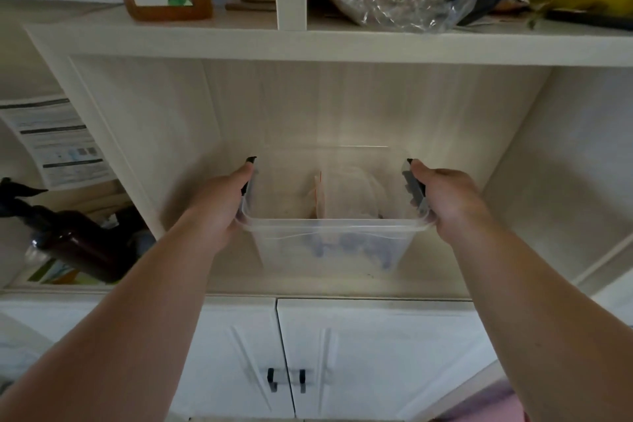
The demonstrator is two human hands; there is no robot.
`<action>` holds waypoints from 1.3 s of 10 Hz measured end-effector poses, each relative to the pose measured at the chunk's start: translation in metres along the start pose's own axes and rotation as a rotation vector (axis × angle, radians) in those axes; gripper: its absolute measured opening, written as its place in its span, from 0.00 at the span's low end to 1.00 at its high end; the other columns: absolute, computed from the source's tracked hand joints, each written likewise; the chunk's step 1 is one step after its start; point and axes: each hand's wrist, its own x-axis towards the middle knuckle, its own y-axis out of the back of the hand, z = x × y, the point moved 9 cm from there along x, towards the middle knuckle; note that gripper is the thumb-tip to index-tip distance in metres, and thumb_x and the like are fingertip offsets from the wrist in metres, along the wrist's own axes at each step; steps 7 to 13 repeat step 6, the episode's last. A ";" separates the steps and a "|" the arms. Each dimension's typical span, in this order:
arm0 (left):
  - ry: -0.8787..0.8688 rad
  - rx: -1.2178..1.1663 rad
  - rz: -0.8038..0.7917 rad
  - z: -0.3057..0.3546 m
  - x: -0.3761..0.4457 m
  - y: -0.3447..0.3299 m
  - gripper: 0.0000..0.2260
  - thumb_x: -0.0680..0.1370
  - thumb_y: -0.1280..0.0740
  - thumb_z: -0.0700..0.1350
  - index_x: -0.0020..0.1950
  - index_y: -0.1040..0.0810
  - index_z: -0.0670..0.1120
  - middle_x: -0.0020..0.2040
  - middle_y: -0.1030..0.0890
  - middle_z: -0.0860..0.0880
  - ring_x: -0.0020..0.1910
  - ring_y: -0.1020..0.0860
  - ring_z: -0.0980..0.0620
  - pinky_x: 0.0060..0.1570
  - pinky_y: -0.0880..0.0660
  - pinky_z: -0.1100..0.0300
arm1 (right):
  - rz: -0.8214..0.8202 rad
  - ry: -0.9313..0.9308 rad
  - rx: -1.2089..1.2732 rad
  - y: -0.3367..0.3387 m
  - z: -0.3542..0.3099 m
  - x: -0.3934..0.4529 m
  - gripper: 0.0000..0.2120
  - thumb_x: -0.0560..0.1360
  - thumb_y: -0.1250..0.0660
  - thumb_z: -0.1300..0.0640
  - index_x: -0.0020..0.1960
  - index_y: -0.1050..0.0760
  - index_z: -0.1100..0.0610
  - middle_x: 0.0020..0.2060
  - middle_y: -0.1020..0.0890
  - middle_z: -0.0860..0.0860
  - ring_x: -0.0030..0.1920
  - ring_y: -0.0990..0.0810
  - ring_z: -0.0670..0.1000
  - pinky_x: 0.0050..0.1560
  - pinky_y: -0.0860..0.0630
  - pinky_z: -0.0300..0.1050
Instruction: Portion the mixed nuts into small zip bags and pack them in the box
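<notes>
Both hands, left (219, 207) and right (445, 202), grip clear box (329, 243) by its rim in shelf (342, 284) bay; zip bags (342, 195) inside, packing apparently near done.

dim, soft focus (edges warped)

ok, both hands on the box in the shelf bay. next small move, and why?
Probably ease the box straight forward until it leaves the shelf. The left hand and right hand grip its two short sides at the rim, it sits level in the bay, and zip bags show inside. It has no lid on, so keep it level.
</notes>
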 end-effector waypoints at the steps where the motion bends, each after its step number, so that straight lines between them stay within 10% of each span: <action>1: -0.019 0.019 0.021 0.005 0.007 0.000 0.20 0.81 0.31 0.57 0.60 0.17 0.40 0.52 0.18 0.42 0.51 0.20 0.43 0.57 0.25 0.49 | 0.007 0.015 -0.032 0.000 -0.004 0.007 0.23 0.73 0.32 0.38 0.40 0.18 0.60 0.33 0.15 0.54 0.32 0.19 0.56 0.35 0.27 0.43; 3: -0.061 0.109 0.039 0.016 0.020 0.003 0.30 0.76 0.30 0.61 0.62 0.19 0.35 0.52 0.21 0.39 0.51 0.22 0.41 0.59 0.25 0.46 | -0.026 0.009 -0.055 -0.004 -0.010 0.010 0.23 0.75 0.33 0.39 0.41 0.18 0.61 0.37 0.15 0.57 0.34 0.20 0.57 0.37 0.27 0.45; 5: -0.168 0.261 0.160 0.024 0.017 0.014 0.19 0.81 0.35 0.63 0.39 0.25 0.49 0.34 0.21 0.48 0.33 0.21 0.46 0.43 0.20 0.50 | 0.027 0.015 -0.011 0.003 -0.002 -0.001 0.25 0.76 0.41 0.36 0.41 0.21 0.58 0.37 0.17 0.53 0.39 0.19 0.56 0.45 0.21 0.52; 13: -0.289 0.317 0.182 0.013 0.000 0.027 0.18 0.78 0.38 0.63 0.40 0.22 0.50 0.32 0.18 0.52 0.36 0.19 0.46 0.45 0.20 0.49 | 0.201 0.114 0.084 0.032 0.019 -0.029 0.14 0.69 0.37 0.39 0.43 0.19 0.47 0.36 0.17 0.44 0.42 0.19 0.49 0.41 0.26 0.45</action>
